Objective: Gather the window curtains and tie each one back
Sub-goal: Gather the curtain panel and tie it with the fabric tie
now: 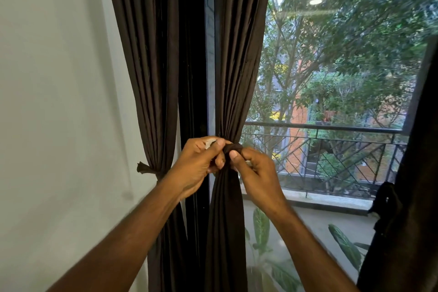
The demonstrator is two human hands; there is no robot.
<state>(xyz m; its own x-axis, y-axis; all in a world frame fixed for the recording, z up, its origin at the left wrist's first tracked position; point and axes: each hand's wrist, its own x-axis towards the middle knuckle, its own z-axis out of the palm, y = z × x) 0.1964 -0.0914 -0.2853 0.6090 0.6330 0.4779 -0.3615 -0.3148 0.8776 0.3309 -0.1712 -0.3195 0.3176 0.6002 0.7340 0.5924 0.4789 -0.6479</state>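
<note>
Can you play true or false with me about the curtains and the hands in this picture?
1. Both hands are working at the tie on the middle curtain. True: the left hand and right hand pinch the dark tie.
2. The curtain by the wall hangs loose. False: a knotted tie already holds it.
3. The curtains are white. False: they are dark brown.
4. Trees show through the window. True.

The curtains (pixel 237 66) are matt dark brown cloth in fine pleats. The wall (pixel 59 102) looks smooth and painted; the window glass (pixel 331 54) is glossy; the railing (pixel 331 127) is dark metal.
</note>
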